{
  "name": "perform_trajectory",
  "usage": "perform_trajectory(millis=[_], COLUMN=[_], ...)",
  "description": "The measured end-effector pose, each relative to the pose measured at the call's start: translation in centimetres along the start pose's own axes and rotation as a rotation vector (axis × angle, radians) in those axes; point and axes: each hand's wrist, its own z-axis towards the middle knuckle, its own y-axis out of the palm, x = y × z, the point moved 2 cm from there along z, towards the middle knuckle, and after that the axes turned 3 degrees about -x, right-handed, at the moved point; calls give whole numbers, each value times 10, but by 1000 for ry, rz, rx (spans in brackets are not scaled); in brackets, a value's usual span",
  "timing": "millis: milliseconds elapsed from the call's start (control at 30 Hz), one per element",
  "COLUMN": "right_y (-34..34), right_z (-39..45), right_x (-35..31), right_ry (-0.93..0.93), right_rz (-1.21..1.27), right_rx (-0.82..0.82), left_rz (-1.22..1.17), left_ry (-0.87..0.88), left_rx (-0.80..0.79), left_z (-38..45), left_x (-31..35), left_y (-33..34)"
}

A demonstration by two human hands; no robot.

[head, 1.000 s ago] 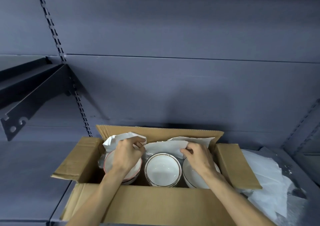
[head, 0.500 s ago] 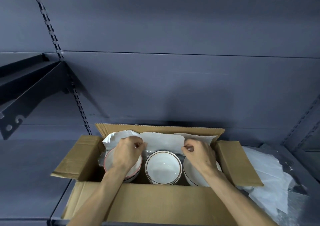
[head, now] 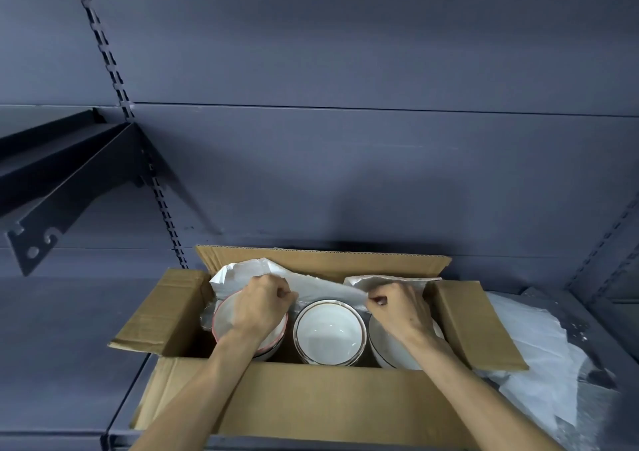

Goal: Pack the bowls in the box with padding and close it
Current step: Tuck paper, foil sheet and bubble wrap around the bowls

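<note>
The fingers of both hands are curled tight and pinched onto the near edge of a white padding sheet (head: 325, 286), so neither hand is open at all; the left hand (head: 262, 307) has it at one end, over the left bowl, and the right hand (head: 403, 307) at the other, over the right bowl. What the next move hangs on: the sheet's long side runs left to right across the box, its far part is bunched up against the back wall, and the bowls lie below and toward the person from the pinched edge, so it looks like the sheet is meant to be drawn forward and down over them. Both hands are about equally close to it, one per end. Three bowls are sat in a row inside the cardboard box (head: 311, 395): a pink-rimmed bowl (head: 224, 319) mostly hidden under the left hand, a gold-rimmed bowl (head: 328, 333) fully open to view in the middle, and a third bowl (head: 387, 347) half covered by the right wrist. All four flaps are folded outward, so closing hasn't been started. The box is parked on a dark shelf (head: 69, 347), with more white wrapping (head: 539, 357) heaped just right of it.
</note>
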Motion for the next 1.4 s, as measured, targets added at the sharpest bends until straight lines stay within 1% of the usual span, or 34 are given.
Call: perform_trajectory(millis=[133,200,267,333,400,467,500,567,600,633,667,733,833,933,1033,1133,1167,1233,1300,1333,1400], right_y=[-15,-28,-43,-61,-77,-90,-93,-94,-93,-92,-91,-91,-89,-88,-87,-88,-89,-95,-103,-108,-116], right_z=[-10,-16,-22,-30,-37,-44,-46,-48,-48,-48,-48,-47,-42,-35,-27,-23,-25,-34,-45,-50,-60], right_x=[0,3,8,10,13,14,15,20,24,27,31,36,43,46,48,50,52,60,76,87,113], right_ry=[-46,-71,-107,-124,-147,-192,-202,-184,-157,-125,-95,-45,-31,-65,-97,-115,-119,-119,-76,-32,93], right_rz=[111,112,122,123,50,-81,-124,-206,-245,-273,-274,-224,-196,-145,-107,-93,-83,-17,51,70,74], right_rx=[-27,-66,-68,-3,150,280,292,254,236,227,229,232,190,215,222,164,168,259,383,427,464], left_rz=[21,98,170,186,191,197,177,132,157,209,264,317,378,398,372,330,295,208,131,105,53], left_ry=[0,-5,-25,-24,12,105,187,405,506,580,636,690,694,654,577,592,594,584,573,584,629], left_rx=[16,9,-11,-32,-41,19,84,217,241,230,220,232,221,227,210,208,214,245,277,284,253], left_z=[-7,-11,-13,-16,-22,-27,-30,-36,-38,-39,-37,-34,-26,-17,-10,-11,-12,-14,-17,-19,-23], left_x=[2,3,3,7,17,34,46,73,86,97,105,119,133,137,136,134,135,140,151,160,183], left_y=[-10,-16,-23,-28,-33,-35,-37,-37,-34,-30,-24,-16,-6,3,10,13,12,8,5,5,10])
